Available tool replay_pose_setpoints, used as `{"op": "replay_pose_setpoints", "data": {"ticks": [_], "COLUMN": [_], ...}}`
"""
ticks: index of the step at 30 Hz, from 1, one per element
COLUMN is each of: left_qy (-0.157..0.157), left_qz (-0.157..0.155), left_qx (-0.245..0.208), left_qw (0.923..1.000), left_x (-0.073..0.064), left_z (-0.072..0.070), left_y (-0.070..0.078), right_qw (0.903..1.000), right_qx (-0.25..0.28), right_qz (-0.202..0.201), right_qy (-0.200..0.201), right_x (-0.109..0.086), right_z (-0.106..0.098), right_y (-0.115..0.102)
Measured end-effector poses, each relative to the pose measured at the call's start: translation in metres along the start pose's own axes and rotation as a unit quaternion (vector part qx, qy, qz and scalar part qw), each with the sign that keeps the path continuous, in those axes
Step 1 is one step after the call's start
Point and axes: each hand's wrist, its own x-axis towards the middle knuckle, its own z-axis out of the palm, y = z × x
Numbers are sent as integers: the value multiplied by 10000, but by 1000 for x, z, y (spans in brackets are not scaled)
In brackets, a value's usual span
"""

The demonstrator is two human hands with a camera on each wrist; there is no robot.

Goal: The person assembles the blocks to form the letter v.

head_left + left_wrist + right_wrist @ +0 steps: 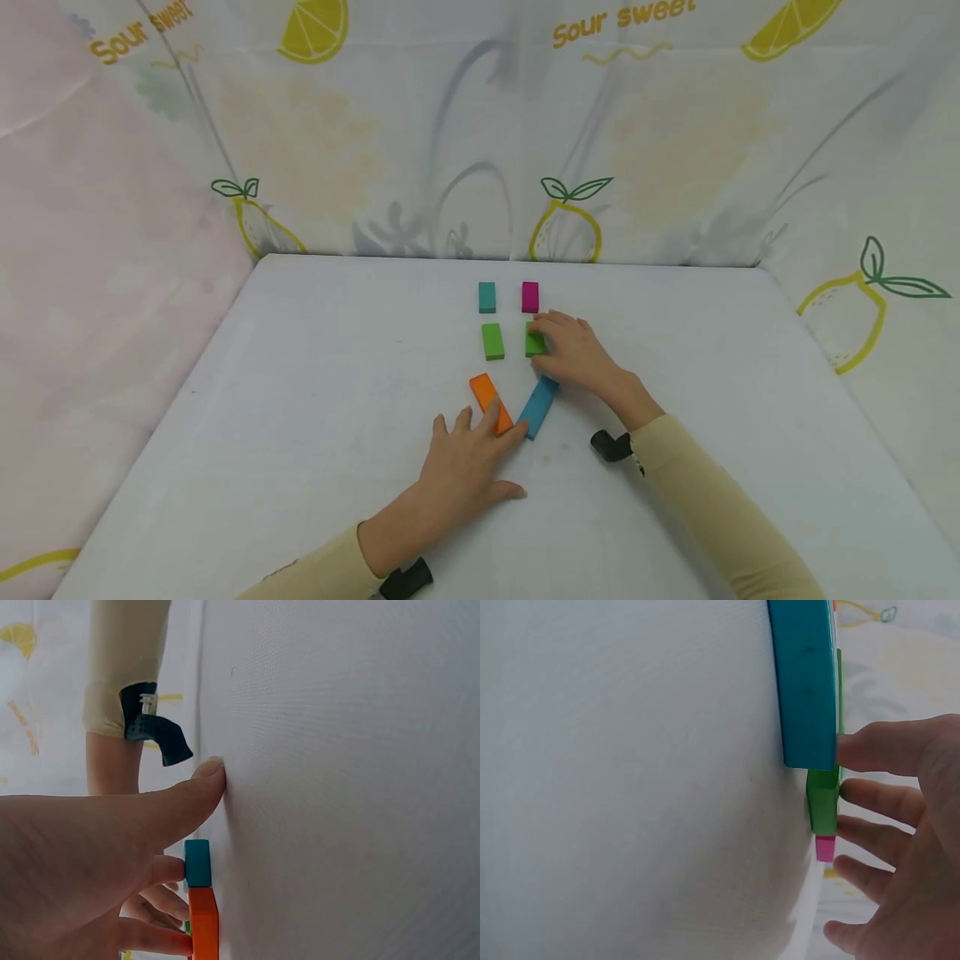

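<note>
An orange block [482, 388] and a blue block [541, 406] lie slanted on the white table, their near ends closer together. My left hand [463, 462] has its fingers spread, with fingertips touching the near ends of these two blocks. Beyond them lie a left green block [492, 342] and a right green block [533, 343]. My right hand [573, 350] lies over the right green block and partly covers it. In the right wrist view its extended fingers touch the green block [823, 801], and the thumb is at the blue block's [804, 690] far end.
Farther back are a teal block [487, 297] and a magenta block [530, 297], side by side. The white table [300, 400] ends at a hanging cloth [420, 125] printed with lemons. Each wrist carries a dark strapped-on device [611, 446].
</note>
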Motion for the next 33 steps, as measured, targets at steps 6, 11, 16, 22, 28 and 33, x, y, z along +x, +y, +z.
{"op": "replay_pose_setpoints", "data": {"ticks": [6, 11, 16, 22, 28, 33], "left_qy": [14, 141, 234, 144, 184, 237], "left_qz": [-20, -9, 24, 17, 12, 35], "left_qx": [50, 132, 198, 172, 275, 260], "left_qw": [10000, 9998, 9995, 9997, 9995, 9994], "left_x": [0, -1, -1, -1, -3, -3], "left_z": [-1, -1, 0, 1, 1, 1], "left_y": [1, 1, 2, 2, 1, 0], "right_qw": [9999, 9999, 9999, 9999, 9996, 9995], "right_qx": [101, 99, 85, 51, 60, 43], "right_qz": [-57, -7, 87, -41, -144, -138], "right_qy": [58, -14, -33, 153, 248, 277], "right_x": [2, 4, 4, 3, 1, -4], "right_z": [0, -1, -2, -1, -4, -12], "right_y": [0, 0, 0, 2, 3, 1]}}
